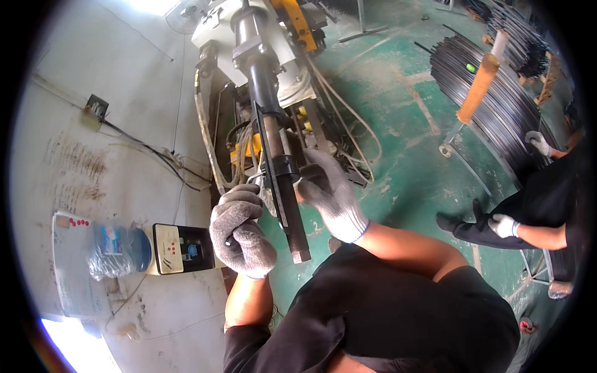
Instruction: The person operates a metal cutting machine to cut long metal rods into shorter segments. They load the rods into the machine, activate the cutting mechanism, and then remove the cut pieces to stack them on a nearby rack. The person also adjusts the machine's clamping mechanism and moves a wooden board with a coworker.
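Observation:
A dark threaded shaft [292, 224] points down toward me from the machine's black cylinder [262, 84], with a black collar [285, 168] around it and a long thin black strip [272, 177] along its left side. My left hand [241, 230], in a grey knit glove, is closed in a fist left of the shaft. From its top sticks a thin bent metal rod [255, 176], reaching toward the collar. My right hand [331, 196], also gloved, is beside the collar on its right, fingers loosely stretched and slightly blurred; its fingertips are partly hidden.
Hoses [357, 124] loop off the machine's right side. Along the left wall stand a water dispenser [180, 248] and a wrapped water bottle [115, 248]. On the right, a co-worker's gloved hand [502, 225] is near a rack of bundled black rods [485, 105] and an orange roller [477, 90].

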Demonstrator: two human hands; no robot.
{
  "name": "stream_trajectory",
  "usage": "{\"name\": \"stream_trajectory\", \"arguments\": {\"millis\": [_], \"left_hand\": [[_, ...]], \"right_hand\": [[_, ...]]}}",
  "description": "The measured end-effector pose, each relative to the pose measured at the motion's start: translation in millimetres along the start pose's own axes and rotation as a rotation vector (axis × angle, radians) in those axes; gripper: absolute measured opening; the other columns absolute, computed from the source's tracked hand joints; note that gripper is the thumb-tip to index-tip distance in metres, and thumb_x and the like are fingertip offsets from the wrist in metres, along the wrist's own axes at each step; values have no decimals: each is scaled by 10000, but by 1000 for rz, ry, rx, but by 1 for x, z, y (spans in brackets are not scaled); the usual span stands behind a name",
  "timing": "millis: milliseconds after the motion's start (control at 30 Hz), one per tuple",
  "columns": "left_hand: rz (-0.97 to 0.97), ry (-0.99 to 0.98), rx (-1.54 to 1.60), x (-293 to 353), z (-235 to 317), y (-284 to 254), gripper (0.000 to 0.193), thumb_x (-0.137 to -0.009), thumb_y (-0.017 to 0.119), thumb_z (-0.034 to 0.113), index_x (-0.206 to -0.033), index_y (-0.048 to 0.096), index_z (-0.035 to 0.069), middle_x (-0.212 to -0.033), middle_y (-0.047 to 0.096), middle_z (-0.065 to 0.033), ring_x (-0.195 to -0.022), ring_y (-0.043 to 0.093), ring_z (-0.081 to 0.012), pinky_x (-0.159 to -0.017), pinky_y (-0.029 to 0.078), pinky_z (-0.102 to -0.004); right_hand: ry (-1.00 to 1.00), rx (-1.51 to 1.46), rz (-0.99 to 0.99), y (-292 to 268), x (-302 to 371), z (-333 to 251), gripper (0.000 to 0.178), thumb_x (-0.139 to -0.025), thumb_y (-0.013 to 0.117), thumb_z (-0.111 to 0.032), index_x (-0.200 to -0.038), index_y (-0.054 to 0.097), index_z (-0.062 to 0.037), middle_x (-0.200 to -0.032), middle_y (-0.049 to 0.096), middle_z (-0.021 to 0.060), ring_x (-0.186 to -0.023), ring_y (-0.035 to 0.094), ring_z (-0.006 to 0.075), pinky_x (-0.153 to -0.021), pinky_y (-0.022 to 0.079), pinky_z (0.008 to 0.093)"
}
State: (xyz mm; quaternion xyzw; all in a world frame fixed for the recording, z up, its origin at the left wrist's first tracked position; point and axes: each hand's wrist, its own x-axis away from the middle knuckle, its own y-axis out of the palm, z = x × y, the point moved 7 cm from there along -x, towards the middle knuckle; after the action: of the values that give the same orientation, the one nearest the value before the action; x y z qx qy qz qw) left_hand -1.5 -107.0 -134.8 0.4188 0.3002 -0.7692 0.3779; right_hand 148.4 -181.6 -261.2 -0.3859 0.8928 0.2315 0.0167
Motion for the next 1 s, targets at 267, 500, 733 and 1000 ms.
{"name": "stream_trajectory", "arguments": {"millis": [267, 500, 733, 1000], "left_hand": [[90, -34, -66, 5, 6, 8, 296, -1132, 564, 304, -1103, 566, 9, -906, 612, -140, -854, 647, -305, -955, 566, -589], [145, -86, -157, 10, 4, 10, 251, -1143, 503, 219, -1074, 556, -17, -926, 626, -154, -883, 669, -319, -970, 577, -576], [436, -353, -371, 24, 20, 5, 295, -1139, 518, 221, -1050, 608, -45, -1045, 642, -117, -874, 630, -231, -805, 565, -393], [495, -220, -84, 16, 9, 8, 224, -1050, 591, 98, -856, 568, -13, -822, 651, -141, -658, 599, -246, -603, 534, -379]], "right_hand": [[-321, 414, -66, -5, 13, -68, 386, -923, 784, -50, -1301, 704, -37, -961, 748, 159, -747, 740, 277, -720, 590, 362], [-431, 422, -122, -7, 11, -69, 362, -915, 778, -33, -1272, 715, -32, -1052, 769, 179, -774, 767, 316, -668, 610, 393], [-685, 373, -131, -3, 31, -75, 398, -972, 737, -120, -1358, 658, -64, -996, 726, 157, -868, 732, 365, -746, 578, 479], [-778, 697, -177, 0, 36, -98, 493, -936, 752, -134, -1407, 616, -83, -882, 684, 102, -744, 683, 330, -659, 523, 473]]}}
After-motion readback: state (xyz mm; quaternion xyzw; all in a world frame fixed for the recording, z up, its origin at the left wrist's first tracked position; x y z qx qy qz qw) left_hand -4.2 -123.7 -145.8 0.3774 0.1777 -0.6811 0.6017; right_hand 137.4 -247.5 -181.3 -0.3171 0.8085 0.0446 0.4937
